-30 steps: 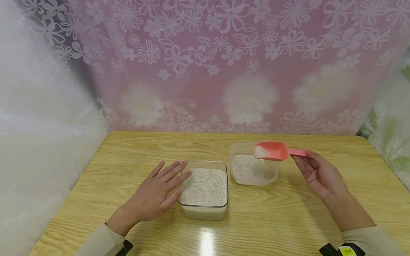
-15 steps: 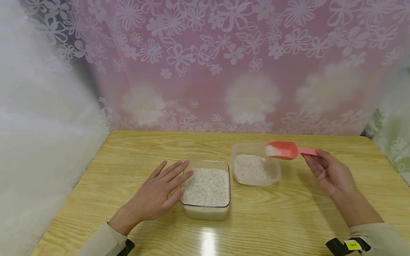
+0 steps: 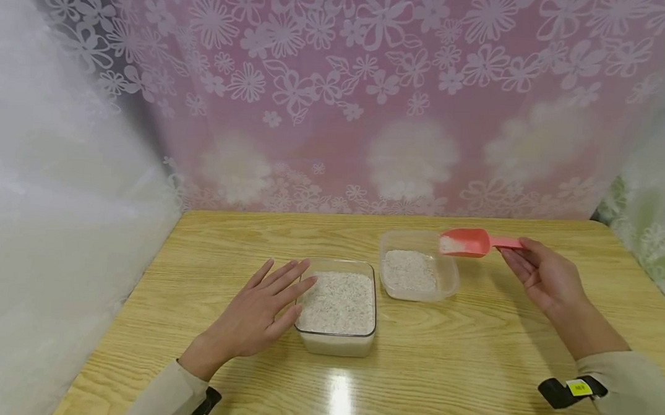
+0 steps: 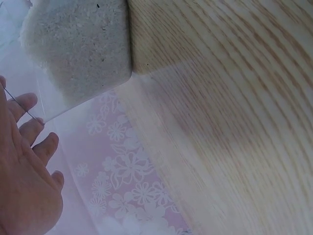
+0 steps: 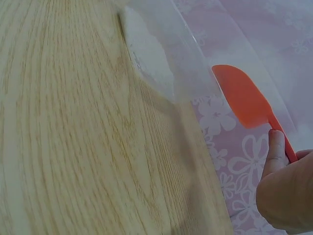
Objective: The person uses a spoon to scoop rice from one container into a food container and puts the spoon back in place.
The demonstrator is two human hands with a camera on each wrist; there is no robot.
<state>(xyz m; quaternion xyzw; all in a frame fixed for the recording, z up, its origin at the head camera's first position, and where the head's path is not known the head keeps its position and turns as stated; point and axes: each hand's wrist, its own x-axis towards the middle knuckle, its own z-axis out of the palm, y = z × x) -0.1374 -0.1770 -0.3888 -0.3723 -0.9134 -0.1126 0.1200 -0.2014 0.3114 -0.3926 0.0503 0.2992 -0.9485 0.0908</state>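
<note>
My right hand (image 3: 552,276) pinches the handle of a pinkish-red scoop (image 3: 470,243), held level above the right part of a clear plastic tub (image 3: 448,284). Some white rice lies at the scoop's front end. In the right wrist view the scoop (image 5: 242,95) shows its orange underside. The tub has a shallow layer of rice (image 3: 409,271) inside. My left hand (image 3: 255,315) is spread with fingers straight, its fingertips at the left rim of a square glass container (image 3: 334,345). Rice (image 4: 80,44) fills most of that container, seen through its side in the left wrist view.
Both containers stand on a wood-grain table (image 3: 448,373), the tub behind and to the right of the glass one. A pink floral curtain (image 3: 324,133) hangs behind the table's far edge. Pale sheets (image 3: 59,220) hang at the sides.
My right hand has carried the scoop a little to the right, from over the tub's middle toward its right side. My left hand keeps its place at the glass container.
</note>
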